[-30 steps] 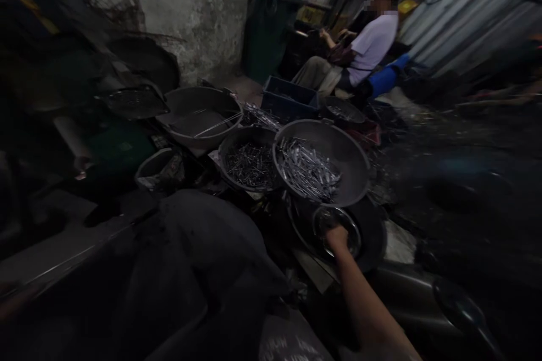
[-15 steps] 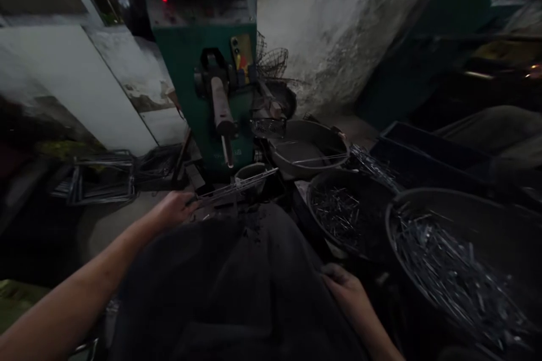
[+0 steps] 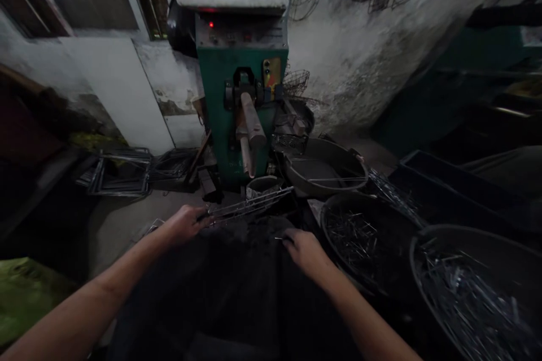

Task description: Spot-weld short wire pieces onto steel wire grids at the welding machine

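My left hand (image 3: 188, 224) is closed on the near end of a wire frame (image 3: 254, 203), whose thin parallel rods reach right, in front of a small bucket (image 3: 263, 185). My right hand (image 3: 301, 245) is held over the dark cloth on my lap (image 3: 237, 287), fingers pinched on a short thin metal piece, likely a wire (image 3: 278, 238), with its tip poking out to the left. Ahead stands a green machine (image 3: 215, 118) with two thick rod-like arms (image 3: 253, 121) pointing toward me, above and beyond the wire frame.
To the right, a tub (image 3: 351, 242) and a larger tub (image 3: 470, 293) hold many short metal wires. A wide basin (image 3: 326, 172) sits behind them. Square wire frames (image 3: 121, 172) lie on the floor at left. A phone (image 3: 271, 72) is on the machine's front.
My right hand has risen from the cloth's right edge and moved left toward the wire frame, now with a thin wire showing. My left hand keeps the frame. The view has shifted.
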A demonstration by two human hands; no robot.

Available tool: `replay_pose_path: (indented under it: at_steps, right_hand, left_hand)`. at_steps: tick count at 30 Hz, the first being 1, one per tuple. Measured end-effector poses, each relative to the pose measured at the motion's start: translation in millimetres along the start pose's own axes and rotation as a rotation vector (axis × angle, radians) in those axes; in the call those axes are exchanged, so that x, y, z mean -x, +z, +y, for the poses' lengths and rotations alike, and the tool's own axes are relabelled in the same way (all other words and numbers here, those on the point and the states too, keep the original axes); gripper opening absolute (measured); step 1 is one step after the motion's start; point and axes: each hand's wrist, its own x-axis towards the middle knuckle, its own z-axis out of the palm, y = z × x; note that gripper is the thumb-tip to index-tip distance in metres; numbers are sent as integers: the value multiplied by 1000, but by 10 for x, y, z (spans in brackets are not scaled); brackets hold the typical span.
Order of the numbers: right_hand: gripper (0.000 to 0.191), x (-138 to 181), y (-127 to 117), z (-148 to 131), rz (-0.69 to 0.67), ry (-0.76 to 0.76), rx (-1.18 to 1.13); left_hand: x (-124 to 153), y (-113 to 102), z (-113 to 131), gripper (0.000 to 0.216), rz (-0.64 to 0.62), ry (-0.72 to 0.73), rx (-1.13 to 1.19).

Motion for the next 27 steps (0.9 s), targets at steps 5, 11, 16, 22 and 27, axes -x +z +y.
replay_pose_path:
  at_steps: [5,11,16,22,27]
  right_hand:
    - [1,15,-92,73,-43,77,-58]
    - [27,-601,192,-105,189,185,-935]
    - [30,-918,435,-316,360,68,-1086]
    - [32,-1017,505,-395,400,21,-1192]
    - [32,-1107,546,-399,392,-23,-1207]
  left_hand:
    - [82,-9,-98,46,13,14,25]
    - [74,6,-92,47,39,20,52]
    - [90,-35,-83,47,60,-1,58]
    - [74,-63,-112,47,69,-19,73]
    - [57,-100,-122,45,79,-50,101]
